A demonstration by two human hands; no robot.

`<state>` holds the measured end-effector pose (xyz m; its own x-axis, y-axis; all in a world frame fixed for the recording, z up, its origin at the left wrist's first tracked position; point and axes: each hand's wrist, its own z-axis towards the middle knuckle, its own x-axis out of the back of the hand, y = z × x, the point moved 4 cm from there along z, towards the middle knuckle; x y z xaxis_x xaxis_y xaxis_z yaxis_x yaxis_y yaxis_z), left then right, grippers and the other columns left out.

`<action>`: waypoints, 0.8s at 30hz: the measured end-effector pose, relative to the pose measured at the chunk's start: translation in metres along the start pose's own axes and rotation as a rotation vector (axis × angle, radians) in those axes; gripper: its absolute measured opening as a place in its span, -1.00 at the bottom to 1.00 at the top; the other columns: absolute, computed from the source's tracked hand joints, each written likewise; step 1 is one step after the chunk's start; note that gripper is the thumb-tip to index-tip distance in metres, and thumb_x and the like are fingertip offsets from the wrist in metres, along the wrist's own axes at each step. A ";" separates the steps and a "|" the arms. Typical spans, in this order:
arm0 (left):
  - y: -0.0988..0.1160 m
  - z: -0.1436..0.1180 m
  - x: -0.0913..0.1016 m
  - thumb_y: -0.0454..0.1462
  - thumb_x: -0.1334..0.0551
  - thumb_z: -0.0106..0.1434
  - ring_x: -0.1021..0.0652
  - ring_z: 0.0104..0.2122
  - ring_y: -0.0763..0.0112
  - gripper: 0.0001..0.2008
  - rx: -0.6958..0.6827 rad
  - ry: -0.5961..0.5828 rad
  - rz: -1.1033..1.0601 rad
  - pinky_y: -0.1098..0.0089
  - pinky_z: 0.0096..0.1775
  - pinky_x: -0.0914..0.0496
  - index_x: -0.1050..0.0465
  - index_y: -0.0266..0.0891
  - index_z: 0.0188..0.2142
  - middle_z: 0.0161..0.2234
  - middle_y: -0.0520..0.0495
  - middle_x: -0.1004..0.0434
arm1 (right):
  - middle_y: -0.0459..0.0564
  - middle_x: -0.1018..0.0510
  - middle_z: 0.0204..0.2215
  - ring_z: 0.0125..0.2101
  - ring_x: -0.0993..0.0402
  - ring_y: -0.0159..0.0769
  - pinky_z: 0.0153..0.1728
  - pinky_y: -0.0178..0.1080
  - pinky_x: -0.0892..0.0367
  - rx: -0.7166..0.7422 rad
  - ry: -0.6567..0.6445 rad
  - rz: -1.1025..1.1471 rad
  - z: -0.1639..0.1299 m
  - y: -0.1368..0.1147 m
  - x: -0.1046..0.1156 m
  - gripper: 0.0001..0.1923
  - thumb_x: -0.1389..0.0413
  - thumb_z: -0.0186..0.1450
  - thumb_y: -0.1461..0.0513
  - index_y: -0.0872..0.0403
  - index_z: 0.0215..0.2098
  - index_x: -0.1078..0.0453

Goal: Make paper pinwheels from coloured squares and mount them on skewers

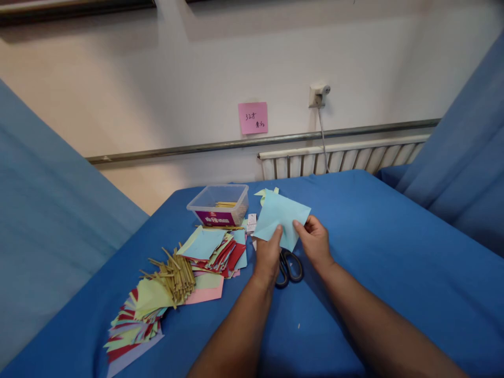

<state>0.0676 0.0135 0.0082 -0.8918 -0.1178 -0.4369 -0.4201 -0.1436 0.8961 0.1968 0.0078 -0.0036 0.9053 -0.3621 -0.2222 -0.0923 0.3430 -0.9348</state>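
Both hands hold one light blue paper sheet (280, 218) just above the blue table (394, 252). The left hand (268, 255) pinches the sheet's lower edge with the thumb on top, and the right hand (315, 242) pinches the lower right edge, fingers curled behind. The sheet is turned like a diamond, one corner pointing away toward the wall and up-left, another to the right; its long diagonal runs roughly left to right, tilted slightly.

Directly beneath the hands, between the wrists, lies one pair of black-handled scissors (289, 266), with two finger loops showing and the blades hidden behind the left hand. Just left of the left hand is a loose pile of coloured papers (214, 251) in blue, red, green and pink, too overlapped to count. Farther left sits one bundle of thin sticks (175, 274), and beyond that a second fanned stack of cut papers (134, 323). Beyond the left hand stands one clear plastic box (219, 203) with a few sticks inside. On the wall past the hands hangs one pink sticky note (252, 117).
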 end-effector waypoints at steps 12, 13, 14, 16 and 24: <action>0.002 -0.001 -0.001 -0.31 -0.37 0.09 -0.60 -0.11 0.16 -0.53 0.264 0.090 -0.197 0.22 -0.08 -0.49 -0.42 -0.25 0.02 -0.05 -0.23 -0.57 | -0.18 -0.41 -0.58 -0.58 -0.25 -0.42 -0.51 -0.32 -0.21 -0.183 0.093 0.221 0.006 0.007 0.008 -0.64 -0.25 0.12 -0.03 0.09 -0.44 -0.37; 0.002 -0.001 -0.001 -0.30 -0.37 0.09 -0.60 -0.11 0.17 -0.54 0.268 0.090 -0.198 0.23 -0.08 -0.50 -0.43 -0.25 0.01 -0.03 -0.23 -0.56 | -0.19 -0.39 -0.60 -0.58 -0.24 -0.42 -0.53 -0.32 -0.20 -0.179 0.103 0.213 0.005 0.006 0.009 -0.63 -0.24 0.12 -0.05 0.08 -0.46 -0.36; 0.002 -0.001 -0.001 -0.30 -0.37 0.10 -0.60 -0.12 0.17 -0.55 0.272 0.084 -0.200 0.23 -0.09 -0.50 -0.44 -0.24 0.01 -0.02 -0.23 -0.56 | -0.19 -0.38 -0.60 -0.58 -0.24 -0.41 -0.53 -0.32 -0.19 -0.173 0.113 0.206 0.006 0.005 0.010 -0.62 -0.23 0.13 -0.06 0.07 -0.48 -0.34; 0.003 -0.001 -0.001 -0.28 -0.37 0.10 -0.60 -0.13 0.18 -0.55 0.284 0.071 -0.203 0.23 -0.09 -0.50 -0.44 -0.24 0.01 -0.01 -0.22 -0.55 | -0.18 -0.38 -0.60 -0.57 -0.24 -0.40 -0.53 -0.32 -0.19 -0.167 0.140 0.203 0.006 0.003 0.012 -0.60 -0.21 0.14 -0.08 0.07 -0.49 -0.33; 0.002 -0.002 -0.002 -0.30 -0.38 0.09 -0.57 -0.03 0.16 -0.58 0.293 -0.033 -0.150 0.20 0.06 -0.41 -0.48 -0.27 -0.03 -0.06 -0.22 -0.59 | -0.25 -0.22 -0.66 -0.62 -0.11 -0.45 -0.56 -0.33 -0.11 -0.152 0.210 0.206 0.010 0.002 0.017 -0.58 -0.21 0.14 -0.07 0.05 -0.55 -0.24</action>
<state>0.0691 0.0117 0.0105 -0.8194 -0.0837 -0.5671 -0.5732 0.1322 0.8087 0.2162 0.0111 -0.0060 0.7571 -0.4751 -0.4484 -0.3394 0.3003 -0.8914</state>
